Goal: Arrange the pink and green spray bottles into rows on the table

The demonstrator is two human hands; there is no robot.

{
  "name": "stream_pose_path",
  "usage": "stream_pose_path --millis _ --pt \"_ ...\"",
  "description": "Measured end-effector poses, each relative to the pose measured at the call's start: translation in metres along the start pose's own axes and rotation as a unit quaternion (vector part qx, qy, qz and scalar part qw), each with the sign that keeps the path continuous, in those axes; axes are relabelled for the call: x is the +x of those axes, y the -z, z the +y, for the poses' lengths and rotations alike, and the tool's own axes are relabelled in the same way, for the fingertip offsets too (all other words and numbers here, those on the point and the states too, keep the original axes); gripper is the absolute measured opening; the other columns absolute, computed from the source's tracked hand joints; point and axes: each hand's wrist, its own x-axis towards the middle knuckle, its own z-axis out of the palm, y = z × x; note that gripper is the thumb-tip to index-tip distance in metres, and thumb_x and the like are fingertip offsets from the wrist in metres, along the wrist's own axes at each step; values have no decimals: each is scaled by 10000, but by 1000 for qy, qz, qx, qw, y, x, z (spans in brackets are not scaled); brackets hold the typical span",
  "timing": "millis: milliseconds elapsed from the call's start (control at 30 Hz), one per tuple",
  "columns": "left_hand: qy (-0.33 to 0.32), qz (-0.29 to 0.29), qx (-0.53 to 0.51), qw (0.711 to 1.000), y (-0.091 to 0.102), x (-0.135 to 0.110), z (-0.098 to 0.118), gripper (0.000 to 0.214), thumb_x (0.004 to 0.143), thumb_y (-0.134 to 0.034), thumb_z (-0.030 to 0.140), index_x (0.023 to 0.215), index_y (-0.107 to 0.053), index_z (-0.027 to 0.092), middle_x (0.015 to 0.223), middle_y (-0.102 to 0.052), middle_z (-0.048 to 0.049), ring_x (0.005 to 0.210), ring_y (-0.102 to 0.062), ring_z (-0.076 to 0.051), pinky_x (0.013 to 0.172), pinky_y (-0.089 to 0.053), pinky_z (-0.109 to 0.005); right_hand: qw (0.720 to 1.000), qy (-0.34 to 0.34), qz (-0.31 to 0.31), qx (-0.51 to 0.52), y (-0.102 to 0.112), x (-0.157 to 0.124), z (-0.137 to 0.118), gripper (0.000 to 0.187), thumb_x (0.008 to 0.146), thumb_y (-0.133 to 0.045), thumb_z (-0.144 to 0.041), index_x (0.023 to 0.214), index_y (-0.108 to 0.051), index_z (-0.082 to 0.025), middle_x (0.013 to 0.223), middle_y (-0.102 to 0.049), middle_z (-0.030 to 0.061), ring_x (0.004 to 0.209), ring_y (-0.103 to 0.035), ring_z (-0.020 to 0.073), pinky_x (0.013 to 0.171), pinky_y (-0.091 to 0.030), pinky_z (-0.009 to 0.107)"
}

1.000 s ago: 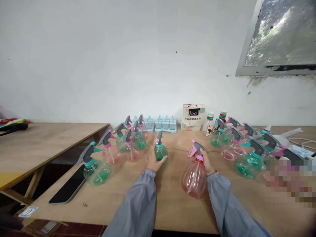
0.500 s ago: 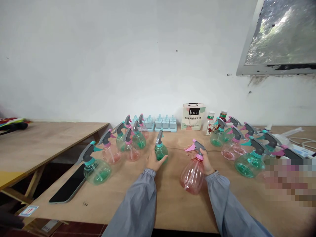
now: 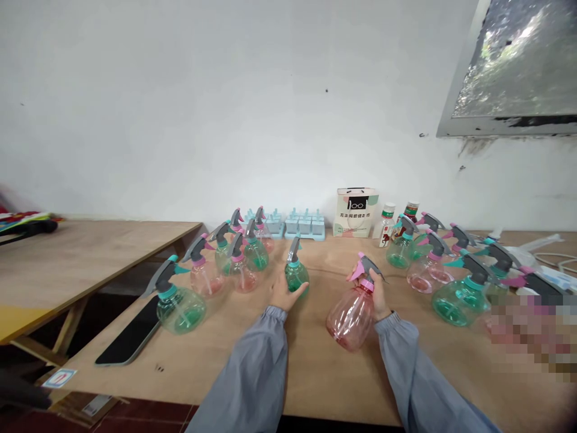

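My right hand (image 3: 377, 297) grips the neck of a pink spray bottle (image 3: 351, 314) with a pink and grey trigger head, held tilted to the left just above the wooden table (image 3: 315, 361). My left hand (image 3: 283, 293) is wrapped round the base of a small green spray bottle (image 3: 296, 273) that stands upright on the table. Both arms wear grey sleeves.
Several green and pink spray bottles stand in a group at the left (image 3: 234, 264) and another at the right (image 3: 451, 270). A black phone (image 3: 130, 338) lies near the left edge. Blue moulds (image 3: 297, 225), a small paper bag (image 3: 356, 212) and small bottles line the wall. A second table (image 3: 67, 258) is at left.
The pink bottle in my right hand has risen off the table and tilted left. My left hand has stayed on the green bottle.
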Motion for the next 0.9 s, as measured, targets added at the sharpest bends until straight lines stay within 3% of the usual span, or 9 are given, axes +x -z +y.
stream_pose_path --millis 233,467,700,900 --pt "-7 -1 -9 1000 0 0 -1 900 698 -789 461 1448 -361 211 1404 -552 -160 1325 -526 -354 1121 -391 -543 998 -51 -2 -32 -2 -4 -1 397 649 -747 -567 859 -672 -238 743 -724 21 657 -660 184 562 -550 280" --pt "-8 -5 2 1000 1 0 0 901 703 -787 458 1448 -357 193 1401 -552 -173 1323 -526 -369 1109 -403 -552 999 -14 4 -37 0 -5 -1 376 707 -701 -595 810 -672 -235 652 -686 6 563 -617 154 523 -542 262" --pt "-21 -3 -6 1000 0 2 -2 900 715 -773 468 1456 -344 193 1395 -548 -173 1321 -528 -349 1112 -406 -533 997 -52 0 -48 -4 -6 -3 556 681 -714 -652 1074 -705 -259 1043 -775 72 872 -725 247 655 -603 334" --pt "-25 -3 -10 1000 0 2 -1 898 708 -784 434 1466 -351 220 1375 -566 -148 1307 -542 -339 1108 -413 -525 998 -41 -2 -42 -3 -5 -3 599 692 -716 -666 1144 -697 -272 1049 -774 76 928 -723 247 675 -615 333"
